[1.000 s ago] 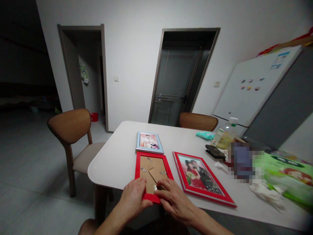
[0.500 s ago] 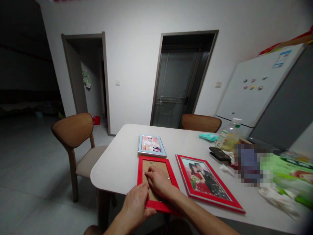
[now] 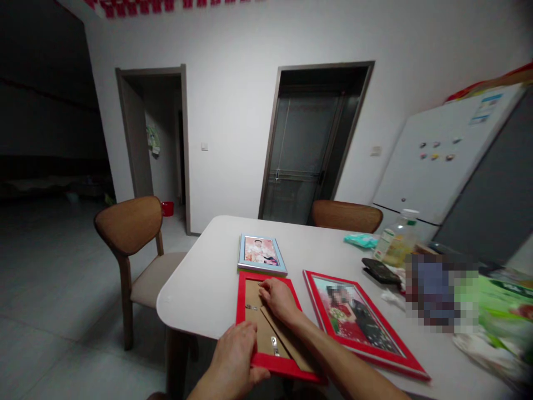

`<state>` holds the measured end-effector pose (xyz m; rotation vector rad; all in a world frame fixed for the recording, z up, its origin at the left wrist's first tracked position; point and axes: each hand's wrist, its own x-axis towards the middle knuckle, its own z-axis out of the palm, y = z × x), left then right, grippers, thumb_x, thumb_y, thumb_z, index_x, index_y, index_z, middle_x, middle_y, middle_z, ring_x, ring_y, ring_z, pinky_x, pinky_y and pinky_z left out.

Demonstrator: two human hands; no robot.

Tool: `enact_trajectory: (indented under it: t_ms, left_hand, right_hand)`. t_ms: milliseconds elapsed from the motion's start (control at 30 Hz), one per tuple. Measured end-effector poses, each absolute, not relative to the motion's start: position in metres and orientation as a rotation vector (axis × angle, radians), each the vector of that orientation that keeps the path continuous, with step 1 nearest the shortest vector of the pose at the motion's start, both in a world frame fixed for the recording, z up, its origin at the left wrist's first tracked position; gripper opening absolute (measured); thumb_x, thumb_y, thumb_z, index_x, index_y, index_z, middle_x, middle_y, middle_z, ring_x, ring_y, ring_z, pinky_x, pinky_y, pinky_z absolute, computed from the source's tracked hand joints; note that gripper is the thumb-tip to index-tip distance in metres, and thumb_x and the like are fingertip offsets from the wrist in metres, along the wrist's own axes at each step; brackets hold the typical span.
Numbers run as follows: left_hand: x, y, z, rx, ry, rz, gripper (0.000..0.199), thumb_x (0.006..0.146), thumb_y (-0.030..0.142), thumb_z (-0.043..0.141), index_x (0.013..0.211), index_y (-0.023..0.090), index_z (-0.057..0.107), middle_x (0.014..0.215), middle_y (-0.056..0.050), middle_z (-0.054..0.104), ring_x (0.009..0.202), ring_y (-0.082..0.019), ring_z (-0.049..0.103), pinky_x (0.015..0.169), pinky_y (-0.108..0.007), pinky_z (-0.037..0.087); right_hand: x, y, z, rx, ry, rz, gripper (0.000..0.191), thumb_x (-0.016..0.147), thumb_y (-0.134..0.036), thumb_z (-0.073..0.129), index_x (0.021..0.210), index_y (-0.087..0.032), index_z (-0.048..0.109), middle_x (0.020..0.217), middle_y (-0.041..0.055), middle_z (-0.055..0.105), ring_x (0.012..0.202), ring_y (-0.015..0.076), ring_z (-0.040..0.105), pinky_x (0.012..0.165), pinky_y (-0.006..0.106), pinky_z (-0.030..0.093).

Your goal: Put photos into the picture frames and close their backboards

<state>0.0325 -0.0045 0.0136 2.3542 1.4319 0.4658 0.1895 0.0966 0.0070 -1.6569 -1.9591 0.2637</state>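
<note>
Glossy red frame [image 3: 275,364], matt brown cardboard backing [image 3: 266,333], small metal clips [image 3: 275,345]

Hands [image 3: 280,300] on face-down red frame [image 3: 268,328]

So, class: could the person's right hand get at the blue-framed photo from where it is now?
Probably yes. The right hand rests at the far end of the face-down red frame, and the blue frame lies just beyond, with nothing between them.
</note>
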Motion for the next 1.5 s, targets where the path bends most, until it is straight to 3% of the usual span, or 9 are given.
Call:
enact_trajectory:
  t_ms: [167, 400, 500, 633, 833, 1033, 1167, 1267, 1500]
  left_hand:
    - [0.034, -0.008, 0.013, 2.349, 1.451, 0.450, 0.075, 0.054, 0.038, 0.070, 0.118, 0.012, 0.042, 0.122, -0.013, 0.045, 0.112, -0.024, 0.040, 0.097, -0.030, 0.028]
    - [0.038, -0.011, 0.018, 2.357, 1.442, 0.423, 0.073, 0.052, 0.034, 0.072, 0.116, 0.009, 0.044, 0.122, -0.015, 0.045, 0.114, -0.026, 0.039, 0.100, -0.040, 0.021]
    - [0.054, -0.010, 0.013, 2.440, 1.328, 0.369, 0.063, 0.053, 0.028, 0.072, 0.109, 0.013, 0.050, 0.126, -0.015, 0.040, 0.117, -0.027, 0.033, 0.101, -0.045, 0.015]
    - [0.072, -0.005, -0.005, 2.534, 1.203, 0.405, 0.045, 0.062, 0.017, 0.063, 0.105, 0.015, 0.051, 0.126, -0.014, 0.041, 0.117, -0.026, 0.033, 0.098, -0.045, 0.023]
    - [0.061, 0.003, 0.005, 2.362, 1.057, 0.959, 0.047, 0.060, 0.011, 0.058, 0.106, 0.017, 0.051, 0.117, -0.013, 0.051, 0.108, -0.027, 0.046, 0.091, -0.040, 0.036]
    - [0.091, -0.004, 0.067, 1.391, 0.820, 1.409, 0.023, 0.072, 0.035, 0.051, 0.085, 0.017, 0.050, 0.087, -0.009, 0.062, 0.089, -0.024, 0.057, 0.076, -0.036, 0.046]
    - [0.115, 0.001, 0.082, 1.077, 0.637, 1.471, 0.041, 0.060, 0.032, 0.065, 0.093, 0.018, 0.043, 0.087, -0.007, 0.063, 0.084, -0.022, 0.059, 0.074, -0.033, 0.046]
    - [0.126, 0.014, 0.080, 1.000, 0.622, 1.446, 0.058, 0.058, 0.025, 0.067, 0.107, 0.019, 0.035, 0.092, -0.007, 0.063, 0.085, -0.021, 0.059, 0.077, -0.033, 0.044]
    - [0.179, 0.026, 0.026, 1.216, 0.603, 1.211, 0.035, 0.063, 0.013, 0.055, 0.098, 0.014, 0.050, 0.101, -0.010, 0.061, 0.094, -0.020, 0.055, 0.081, -0.029, 0.043]
  right_hand:
    - [0.193, 0.127, -0.001, -1.796, -1.788, 0.324, 0.020, 0.071, -0.032, 0.049, 0.062, -0.015, 0.058, 0.060, 0.0035, 0.058, 0.051, 0.0109, 0.044, 0.046, 0.022, 0.023]
    - [0.201, 0.131, -0.001, -1.722, -1.684, 0.415, 0.021, 0.067, -0.032, 0.050, 0.057, -0.015, 0.056, 0.056, 0.0032, 0.058, 0.051, 0.0107, 0.046, 0.047, 0.021, 0.026]
    - [0.209, 0.122, 0.004, -1.621, -1.660, 0.453, 0.025, 0.070, -0.033, 0.044, 0.058, -0.015, 0.057, 0.059, 0.0037, 0.060, 0.054, 0.0123, 0.050, 0.051, 0.022, 0.032]
    - [0.228, 0.104, 0.015, -1.511, -1.605, 0.489, 0.025, 0.070, -0.034, 0.043, 0.069, -0.015, 0.059, 0.069, 0.0041, 0.063, 0.065, 0.0150, 0.056, 0.060, 0.023, 0.039]
    - [0.252, 0.058, 0.018, -1.270, -0.943, 0.826, 0.031, 0.063, -0.037, 0.054, 0.085, -0.016, 0.056, 0.074, 0.0034, 0.062, 0.064, 0.0142, 0.057, 0.053, 0.023, 0.042]
    - [0.205, 0.015, 0.007, -0.950, -0.498, 1.483, 0.042, 0.063, -0.043, 0.056, 0.096, -0.017, 0.051, 0.074, 0.0048, 0.064, 0.065, 0.0172, 0.061, 0.052, 0.026, 0.044]
    - [0.219, 0.007, 0.023, -0.796, -0.475, 1.267, 0.037, 0.059, -0.030, 0.060, 0.094, -0.019, 0.052, 0.082, 0.0034, 0.066, 0.077, 0.0194, 0.061, 0.061, 0.027, 0.047]
    - [0.275, 0.006, 0.042, -1.004, -0.615, 1.153, 0.041, 0.062, -0.028, 0.054, 0.102, -0.022, 0.050, 0.080, 0.0008, 0.067, 0.072, 0.0191, 0.062, 0.061, 0.029, 0.048]
    - [0.396, 0.017, 0.048, -1.514, -0.955, 0.965, 0.044, 0.060, -0.025, 0.053, 0.103, -0.017, 0.054, 0.075, 0.0025, 0.067, 0.067, 0.0192, 0.062, 0.062, 0.031, 0.048]
